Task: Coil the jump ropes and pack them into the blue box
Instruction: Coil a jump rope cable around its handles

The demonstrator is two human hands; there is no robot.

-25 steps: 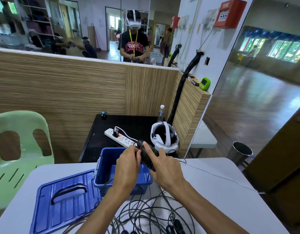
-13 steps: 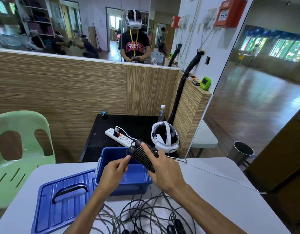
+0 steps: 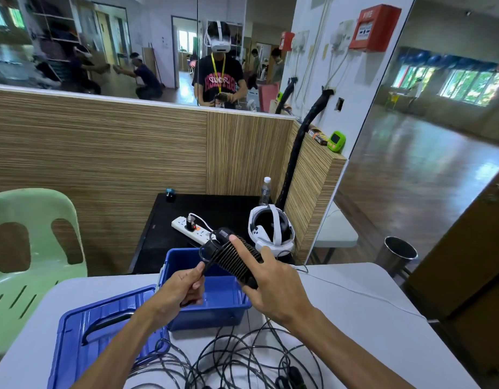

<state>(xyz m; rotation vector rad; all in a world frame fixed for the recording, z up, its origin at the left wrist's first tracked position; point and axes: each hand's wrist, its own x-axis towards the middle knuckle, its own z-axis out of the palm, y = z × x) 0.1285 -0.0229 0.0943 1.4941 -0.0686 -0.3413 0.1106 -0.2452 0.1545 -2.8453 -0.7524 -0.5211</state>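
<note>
Both hands [image 3: 225,284] grip the coiled jump rope [image 3: 235,259].

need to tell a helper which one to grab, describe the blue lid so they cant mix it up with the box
Start at the white table nearest the camera. On its left part, beside the pale green chair, lies the blue lid, just left of the open blue box. Unlike the deep, hollow box, the lid is flat and ribbed, with a dark handle across its top.

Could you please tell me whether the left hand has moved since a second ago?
Yes. The left hand has come away from the handles, down toward the near wall of the blue box, pulling rope.
</note>
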